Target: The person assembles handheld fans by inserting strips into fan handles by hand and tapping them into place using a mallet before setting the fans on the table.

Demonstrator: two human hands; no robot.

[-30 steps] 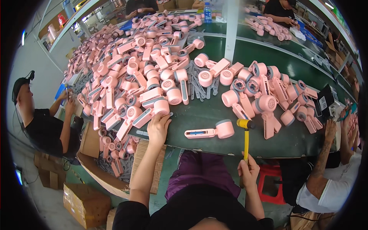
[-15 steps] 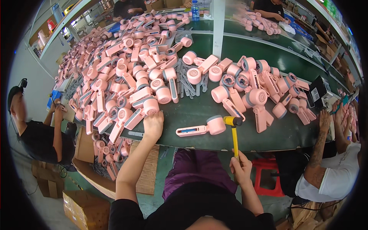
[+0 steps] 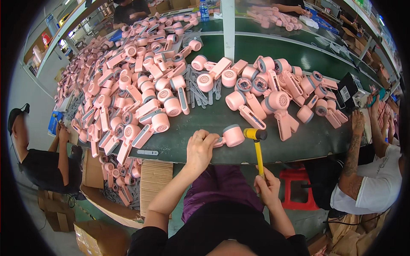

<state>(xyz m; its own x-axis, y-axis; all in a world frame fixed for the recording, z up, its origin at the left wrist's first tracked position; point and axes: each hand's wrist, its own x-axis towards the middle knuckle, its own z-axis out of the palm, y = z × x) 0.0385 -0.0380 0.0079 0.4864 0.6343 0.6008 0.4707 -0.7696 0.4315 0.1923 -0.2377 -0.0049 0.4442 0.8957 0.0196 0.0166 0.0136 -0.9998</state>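
At the table's front edge my left hand [image 3: 200,149], closed with the palm down, covers the handle of a pink handheld fan [image 3: 234,135]. The fan's round head, with a grey ring, points right and shows beyond my fingers. My right hand [image 3: 267,185] is wrapped round the yellow handle of a mallet [image 3: 255,135]. Its yellow and black head stands beside the fan head, a small gap apart. A loose grey strip [image 3: 147,152] lies on the table to the left of my left hand.
A large heap of pink fans [image 3: 124,81] covers the table's left side, with grey strips [image 3: 205,87] beside it. More fans [image 3: 277,100] lie to the right. A white post [image 3: 229,30] rises behind. Below stand an open carton [image 3: 92,170] and a red stool [image 3: 299,187]. Co-workers sit on both sides.
My left hand has moved right from the heap's edge onto the handle of the fan in front of me. That fan has shifted slightly left. My right hand still holds the mallet.
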